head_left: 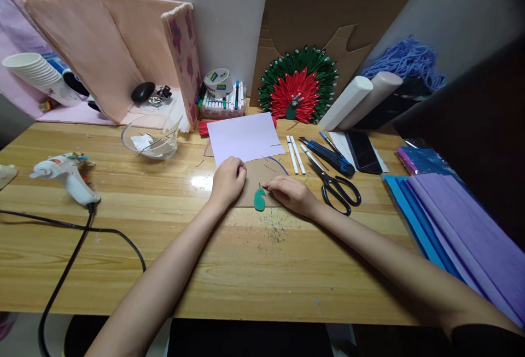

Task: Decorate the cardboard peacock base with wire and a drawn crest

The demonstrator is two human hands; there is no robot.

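A small, flat green cutout (259, 200) is lying at six o'clock on a brown cardboard piece (251, 179), its rounded end reaching the near edge, its pointed tip facing about three o'clock. A short dark strip (260, 186) is showing at its twelve o'clock end. The cardboard piece is resting flat on the tabletop (229, 280).

A plain grey wall (229, 29) stands at twelve o'clock, with deep shadow between two and three. The pale wooden table (229, 291) fills the middle, catching a bright glare toward nine; pale floor (33, 332) shows at eight.
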